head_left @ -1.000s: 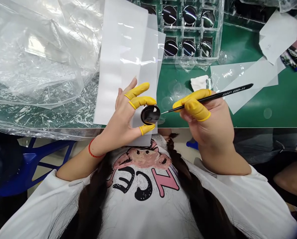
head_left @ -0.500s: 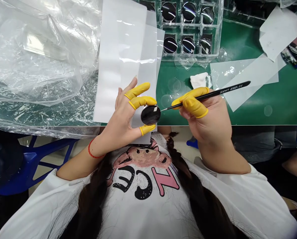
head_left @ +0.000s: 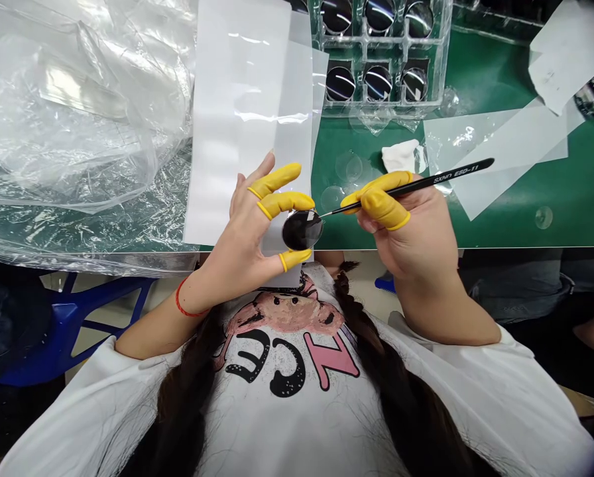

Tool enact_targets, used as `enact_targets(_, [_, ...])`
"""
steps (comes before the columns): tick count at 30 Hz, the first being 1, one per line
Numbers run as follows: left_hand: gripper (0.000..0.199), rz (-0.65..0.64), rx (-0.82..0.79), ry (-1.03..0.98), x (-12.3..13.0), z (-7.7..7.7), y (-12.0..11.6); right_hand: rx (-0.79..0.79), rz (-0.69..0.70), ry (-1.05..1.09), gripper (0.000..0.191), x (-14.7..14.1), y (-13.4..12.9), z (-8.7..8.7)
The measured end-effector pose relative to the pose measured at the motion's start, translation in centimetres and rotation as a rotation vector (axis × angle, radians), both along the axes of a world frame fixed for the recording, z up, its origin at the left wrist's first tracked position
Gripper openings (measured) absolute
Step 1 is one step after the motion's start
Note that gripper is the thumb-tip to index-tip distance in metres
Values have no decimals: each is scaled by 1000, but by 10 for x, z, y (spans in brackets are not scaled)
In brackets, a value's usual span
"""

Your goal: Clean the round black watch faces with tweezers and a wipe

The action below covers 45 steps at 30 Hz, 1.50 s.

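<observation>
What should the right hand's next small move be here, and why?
Probably ease the tip of the black ESD-11 tweezers slightly along the rim of the dark round lens: the tip sits at its edge, while the left hand's yellow-cotted fingers hold it steady.

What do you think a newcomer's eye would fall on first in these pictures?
Most striking are the yellow finger cots at the centre, where the left hand holds a dark round lens by its edge and the right hand points black tweezers at it. Above sits a clear tray of lenses; crumpled plastic sheeting fills the left.
</observation>
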<state>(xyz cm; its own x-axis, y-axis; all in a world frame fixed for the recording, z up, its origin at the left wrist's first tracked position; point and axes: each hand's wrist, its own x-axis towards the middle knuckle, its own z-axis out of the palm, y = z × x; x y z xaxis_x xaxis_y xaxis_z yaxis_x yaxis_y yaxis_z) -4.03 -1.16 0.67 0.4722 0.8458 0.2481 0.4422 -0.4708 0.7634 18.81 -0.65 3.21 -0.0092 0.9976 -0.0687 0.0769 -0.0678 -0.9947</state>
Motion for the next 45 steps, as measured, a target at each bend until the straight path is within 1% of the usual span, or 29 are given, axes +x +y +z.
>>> enact_targets(4, [40, 15, -34, 83, 2, 6, 0, 18, 14, -23, 36, 1, 2, -6])
enact_targets(7, [40, 15, -45, 101, 3, 7, 0, 48, 3, -88, 36, -1, 0, -3])
enact_targets(8, [39, 16, -48, 99, 3, 7, 0, 80, -14, -118, 34, 0, -2, -1])
enact_targets(10, [40, 15, -57, 89, 4, 4, 1, 194, -83, -198, 30, 5, -5, 6])
enact_targets(12, [44, 11, -57, 83, 6, -1, 1, 332, -133, -366, 30, 16, -2, 9])
enact_targets(14, [47, 2, -46, 114, 10, -7, 3, 401, -103, -680, 38, 34, 10, 5])
enact_targets(16, [47, -6, -21, 181, 16, -13, 5, 356, -11, -1029, 41, 54, 30, -8])
enact_targets(17, [47, -10, -9, 221, 20, -16, 7, 311, 26, -1141, 42, 63, 41, -15])
enact_targets(19, [47, -7, 14, 283, 26, -21, 10, 260, 46, -1264, 42, 76, 61, -27])
enact_targets(21, [52, 1, 25, 309, 30, -23, 11, 258, -17, -1336, 40, 80, 68, -31])
enact_targets(22, [56, 5, 24, 306, 31, -24, 11, 263, -61, -1372, 40, 79, 65, -29])
enact_targets(24, [66, 10, 12, 275, 31, -22, 10, 265, -119, -1430, 43, 76, 48, -21])
enact_targets(25, [70, 11, 5, 259, 30, -21, 9, 252, -115, -1445, 45, 74, 35, -17])
enact_targets(27, [73, 15, -7, 240, 28, -18, 6, 203, -41, -1423, 55, 73, 7, -14])
enact_targets(29, [75, 15, -23, 240, 26, -15, 4, 162, 18, -1372, 65, 76, -15, -18])
enact_targets(31, [78, 29, -32, 237, 27, -14, 2, 134, 18, -1337, 70, 80, -26, -25])
enact_targets(33, [82, 50, -29, 228, 29, -13, 2, 115, -4, -1306, 68, 80, -30, -31])
enact_targets(35, [84, 68, -22, 218, 32, -14, 2, 139, -4, -1243, 58, 73, -28, -31])
enact_targets(37, [80, 74, -29, 212, 34, -13, 2, 209, 3, -1114, 43, 56, -26, -24])
enact_targets(39, [76, 81, -47, 204, 35, -12, 3, 291, 18, -944, 29, 34, -25, -17])
enact_targets(41, [72, 86, -73, 193, 36, -11, 3, 341, 54, -802, 21, 12, -25, -15])
enact_targets(43, [71, 92, -92, 199, 36, -11, 3, 371, 104, -747, 20, -4, -25, -19])
enact_targets(45, [70, 96, -93, 227, 36, -11, 3, 394, 112, -769, 23, -11, -24, -29])
